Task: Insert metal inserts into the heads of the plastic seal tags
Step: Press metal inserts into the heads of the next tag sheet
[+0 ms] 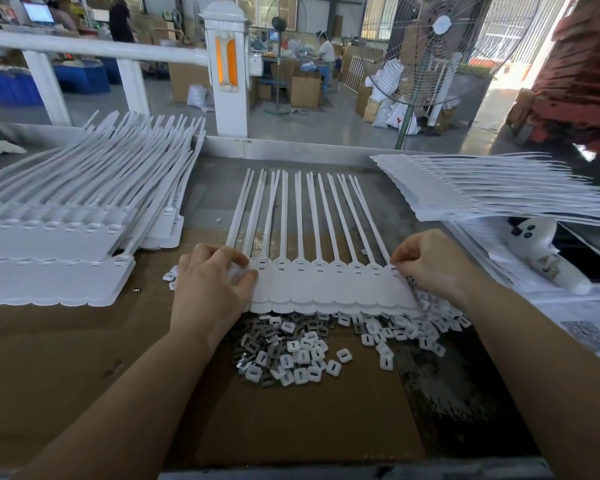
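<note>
Strip of seal tags (326, 289) lies mid-tabletop (326, 161), straps toward 12 o'clock. Left hand (212, 289) fingers curl over its 9 o'clock edge; right hand (433, 265) fingers pinch at its 3 o'clock head. Loose inserts (302, 351) heaped on cardboard (84, 358) at 6 o'clock.

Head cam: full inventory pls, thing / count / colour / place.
Tag strip: one, white, centre of bench, straps pointing away.
Loose inserts: a pile, grey metal and white, on cardboard just below the strip.
Left tag stack: many strips, white, bench left.
Right tag stack: many strips, white, bench right.
Fan: one, grey, floor beyond bench.
Post: one, white with orange panel, behind bench.
Left hand: holds the strip's left end.
Right hand: pinches at the rightmost head.
</note>
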`<action>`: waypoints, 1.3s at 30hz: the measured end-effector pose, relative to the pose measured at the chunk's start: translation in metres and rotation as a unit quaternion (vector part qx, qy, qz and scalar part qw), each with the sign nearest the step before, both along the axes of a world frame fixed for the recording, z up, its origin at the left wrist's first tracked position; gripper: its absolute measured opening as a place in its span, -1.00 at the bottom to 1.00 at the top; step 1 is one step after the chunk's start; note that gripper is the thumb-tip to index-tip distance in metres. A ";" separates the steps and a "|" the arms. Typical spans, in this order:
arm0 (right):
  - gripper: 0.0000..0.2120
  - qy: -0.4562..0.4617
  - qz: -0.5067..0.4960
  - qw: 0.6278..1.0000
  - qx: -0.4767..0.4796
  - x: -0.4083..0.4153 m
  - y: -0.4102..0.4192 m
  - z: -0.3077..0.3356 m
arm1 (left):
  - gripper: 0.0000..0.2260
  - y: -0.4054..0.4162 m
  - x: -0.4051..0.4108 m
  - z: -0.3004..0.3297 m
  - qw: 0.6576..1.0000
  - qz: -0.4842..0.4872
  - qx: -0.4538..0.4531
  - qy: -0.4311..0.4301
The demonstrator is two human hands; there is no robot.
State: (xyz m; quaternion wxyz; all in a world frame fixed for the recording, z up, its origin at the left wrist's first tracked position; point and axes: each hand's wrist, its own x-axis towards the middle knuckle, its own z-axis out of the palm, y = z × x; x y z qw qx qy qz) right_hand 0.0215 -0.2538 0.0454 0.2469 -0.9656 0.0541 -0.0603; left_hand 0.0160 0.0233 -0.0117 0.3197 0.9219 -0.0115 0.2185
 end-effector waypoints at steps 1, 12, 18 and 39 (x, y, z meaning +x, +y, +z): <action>-0.85 -0.007 -0.002 1.000 -0.014 -0.001 0.001 -0.001 | -0.81 0.000 0.000 0.000 1.000 0.001 0.000 -0.001; -0.79 -0.071 0.008 0.994 -0.086 -0.018 0.007 -0.020 | -0.80 -0.001 0.001 0.001 1.000 0.008 -0.001 0.015; -0.73 -0.086 0.002 0.991 -0.100 -0.023 0.008 -0.023 | -0.79 -0.001 -0.001 0.003 1.000 0.008 -0.001 0.022; -0.73 -0.189 0.036 0.981 -0.008 -0.036 0.049 -0.018 | -0.84 0.001 -0.008 0.005 0.999 -0.004 0.032 -0.032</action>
